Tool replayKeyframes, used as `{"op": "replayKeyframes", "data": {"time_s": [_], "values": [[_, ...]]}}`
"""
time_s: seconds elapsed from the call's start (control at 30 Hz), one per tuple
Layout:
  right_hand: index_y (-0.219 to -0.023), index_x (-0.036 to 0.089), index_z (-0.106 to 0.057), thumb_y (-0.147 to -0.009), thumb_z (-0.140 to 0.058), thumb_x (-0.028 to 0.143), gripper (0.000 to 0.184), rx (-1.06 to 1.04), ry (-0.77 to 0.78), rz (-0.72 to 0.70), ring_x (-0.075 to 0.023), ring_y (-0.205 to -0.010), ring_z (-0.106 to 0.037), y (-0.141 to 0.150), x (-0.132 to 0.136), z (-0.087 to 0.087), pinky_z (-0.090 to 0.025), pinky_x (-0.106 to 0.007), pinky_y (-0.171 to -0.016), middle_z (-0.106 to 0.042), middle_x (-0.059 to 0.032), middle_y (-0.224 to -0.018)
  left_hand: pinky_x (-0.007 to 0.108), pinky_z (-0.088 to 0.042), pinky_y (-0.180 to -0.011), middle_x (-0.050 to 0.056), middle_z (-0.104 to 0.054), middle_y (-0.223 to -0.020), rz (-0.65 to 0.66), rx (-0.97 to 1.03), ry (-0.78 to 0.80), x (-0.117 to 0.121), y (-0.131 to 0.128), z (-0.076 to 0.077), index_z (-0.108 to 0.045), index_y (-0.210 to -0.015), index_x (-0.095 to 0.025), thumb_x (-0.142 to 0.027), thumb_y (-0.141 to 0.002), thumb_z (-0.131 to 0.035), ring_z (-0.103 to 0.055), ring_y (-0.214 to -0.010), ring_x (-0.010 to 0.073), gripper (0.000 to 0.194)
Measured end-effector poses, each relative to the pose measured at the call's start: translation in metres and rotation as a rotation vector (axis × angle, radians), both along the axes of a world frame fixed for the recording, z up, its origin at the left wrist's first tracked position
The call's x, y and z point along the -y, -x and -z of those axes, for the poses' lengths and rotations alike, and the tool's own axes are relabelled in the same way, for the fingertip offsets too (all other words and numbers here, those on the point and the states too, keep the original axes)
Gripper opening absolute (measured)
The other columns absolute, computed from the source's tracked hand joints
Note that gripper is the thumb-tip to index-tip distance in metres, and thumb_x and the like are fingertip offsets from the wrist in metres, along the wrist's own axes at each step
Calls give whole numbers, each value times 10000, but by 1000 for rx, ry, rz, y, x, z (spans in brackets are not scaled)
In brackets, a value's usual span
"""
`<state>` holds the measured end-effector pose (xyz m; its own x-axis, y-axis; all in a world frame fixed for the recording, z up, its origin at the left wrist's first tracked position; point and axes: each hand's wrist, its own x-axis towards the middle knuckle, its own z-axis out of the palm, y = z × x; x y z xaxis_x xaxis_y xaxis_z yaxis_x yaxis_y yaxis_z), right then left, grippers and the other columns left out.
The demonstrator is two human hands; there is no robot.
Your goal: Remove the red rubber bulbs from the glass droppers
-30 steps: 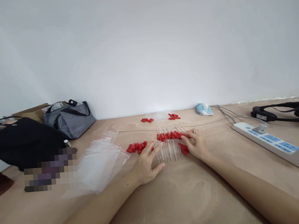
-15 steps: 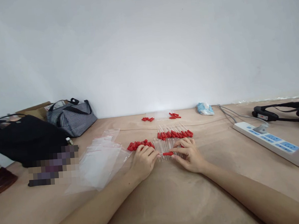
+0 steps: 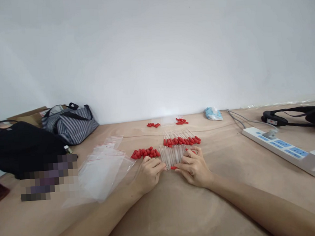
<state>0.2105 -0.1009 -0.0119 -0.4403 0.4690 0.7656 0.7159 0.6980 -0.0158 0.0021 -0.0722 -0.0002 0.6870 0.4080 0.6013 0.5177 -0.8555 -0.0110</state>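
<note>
My left hand (image 3: 150,174) pinches a thin clear glass dropper tube (image 3: 168,168). Its right end meets a red rubber bulb (image 3: 173,168), which the fingertips of my right hand (image 3: 195,168) grip. Just beyond both hands lies a row of bare clear tubes (image 3: 173,153). Behind that row are droppers with red bulbs (image 3: 182,141), their tubes pointing away from me. A heap of loose red bulbs (image 3: 144,153) sits by my left fingers. More red bulbs (image 3: 190,151) are partly hidden behind my right hand.
Clear zip bags (image 3: 103,172) lie at left, near a black bag (image 3: 27,148) and a striped bag (image 3: 71,124). Towards the wall are more red bulbs (image 3: 153,125) and a blue tissue pack (image 3: 213,113). A power strip (image 3: 281,149) and a black headset (image 3: 295,117) are at right.
My right hand has come back from the finished row and taken a red bulb. My left hand has picked up a tube. The bulb and tube have come together end to end.
</note>
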Motion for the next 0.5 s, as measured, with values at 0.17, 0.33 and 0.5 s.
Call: {"op": "replayKeyframes", "data": {"time_s": [0.17, 0.33, 0.5], "values": [[-746, 246, -658, -807, -479, 265, 190, 72, 66, 0, -136, -691, -417, 2, 6, -8, -227, -407, -851, -516, 17, -558, 272, -298, -618, -3, -563, -635, 2, -2, 41, 1, -2, 1, -580, -713, -173, -152, -863, -366, -499, -602, 104, 262], [-725, 252, -663, -815, -457, 264, 225, 1, 126, 75, -149, -710, -466, -19, 4, -6, -249, -410, -854, -550, 1, -588, 270, -342, -617, 7, -588, -677, -54, 60, 64, -7, 14, 3, -581, -736, -174, -163, -866, -371, -522, -624, 114, 247], [-939, 238, -639, -830, -441, 356, 255, -334, 237, 201, -156, -734, -514, -45, -12, 3, -347, -341, -739, -582, -37, -760, 259, -432, -692, 45, -562, -800, -131, 164, 106, -11, 27, 3, -563, -992, -163, -173, -879, -334, -538, -749, 136, 255]]}}
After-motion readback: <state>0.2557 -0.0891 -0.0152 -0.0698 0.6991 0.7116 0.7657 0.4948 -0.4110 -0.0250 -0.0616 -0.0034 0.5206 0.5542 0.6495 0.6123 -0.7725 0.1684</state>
